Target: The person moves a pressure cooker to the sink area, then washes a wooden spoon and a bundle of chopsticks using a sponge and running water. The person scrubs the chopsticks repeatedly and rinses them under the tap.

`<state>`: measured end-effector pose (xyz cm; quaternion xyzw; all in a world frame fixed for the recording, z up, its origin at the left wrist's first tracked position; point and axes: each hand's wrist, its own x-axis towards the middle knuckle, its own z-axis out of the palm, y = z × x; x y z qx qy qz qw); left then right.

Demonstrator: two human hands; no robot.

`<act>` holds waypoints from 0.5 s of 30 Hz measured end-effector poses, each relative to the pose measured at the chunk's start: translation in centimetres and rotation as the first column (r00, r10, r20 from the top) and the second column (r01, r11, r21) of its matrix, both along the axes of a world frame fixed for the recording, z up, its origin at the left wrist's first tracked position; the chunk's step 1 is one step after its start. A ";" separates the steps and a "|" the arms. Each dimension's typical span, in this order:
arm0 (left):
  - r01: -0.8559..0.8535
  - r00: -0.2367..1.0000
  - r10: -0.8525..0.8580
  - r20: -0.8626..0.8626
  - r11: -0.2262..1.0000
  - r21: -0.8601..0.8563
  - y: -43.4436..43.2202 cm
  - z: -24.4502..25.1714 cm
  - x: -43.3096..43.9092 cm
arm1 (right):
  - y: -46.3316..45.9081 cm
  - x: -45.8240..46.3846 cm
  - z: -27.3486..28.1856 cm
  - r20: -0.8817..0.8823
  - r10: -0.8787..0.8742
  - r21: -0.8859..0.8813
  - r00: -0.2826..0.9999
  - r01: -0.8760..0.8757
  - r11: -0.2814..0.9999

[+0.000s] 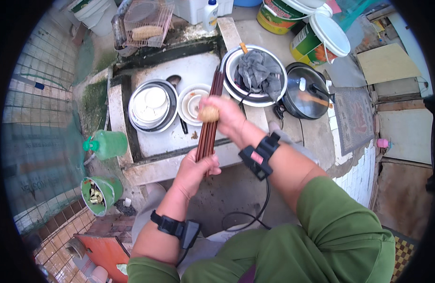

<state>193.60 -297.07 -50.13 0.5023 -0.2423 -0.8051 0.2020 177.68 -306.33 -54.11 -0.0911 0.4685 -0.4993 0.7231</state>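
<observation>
A bundle of dark reddish-brown chopsticks [206,138] slants over the sink, its lower part gripped by my left hand [199,168]. My right hand [226,116] presses a tan scrubbing pad [208,114] against the middle of the bundle. Beneath and behind the hands, a white bowl [184,102] with smaller dishes inside stands in the white sink basin [153,141]. Left of it is a basin of stacked white bowls and plates [146,106], with a ladle [173,80] at its upper right. A gray cloth [258,72] lies heaped in a white-rimmed basin [283,85].
A lidded black pan [306,95] and plastic buckets [320,39] stand at the right. A green jug [109,144] and a green pail of scraps [106,192] are at the left. Behind are a wire rack [146,21] and a white bottle [210,17]. Cables hang from both wrist straps.
</observation>
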 end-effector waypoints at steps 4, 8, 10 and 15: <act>-0.336 0.829 0.463 -0.313 0.861 0.381 0.1 -0.6 0.0 | -0.7 -0.6 0.9 0.125 -0.116 -0.087 0.985 0.127 0.988; -0.464 0.797 0.588 -0.138 0.742 0.484 0.0 -1.3 -0.4 | 0.4 1.0 1.5 0.019 -0.052 -0.205 0.998 0.055 0.977; -0.501 0.787 0.611 -0.084 0.713 0.491 0.0 -1.5 -0.2 | 0.8 1.7 1.9 -0.015 -0.071 -0.191 0.997 0.067 0.979; -0.508 0.773 0.628 -0.092 0.699 0.503 -0.4 -2.0 0.1 | 3.2 3.9 2.8 -0.033 0.079 -0.167 0.996 -0.083 0.983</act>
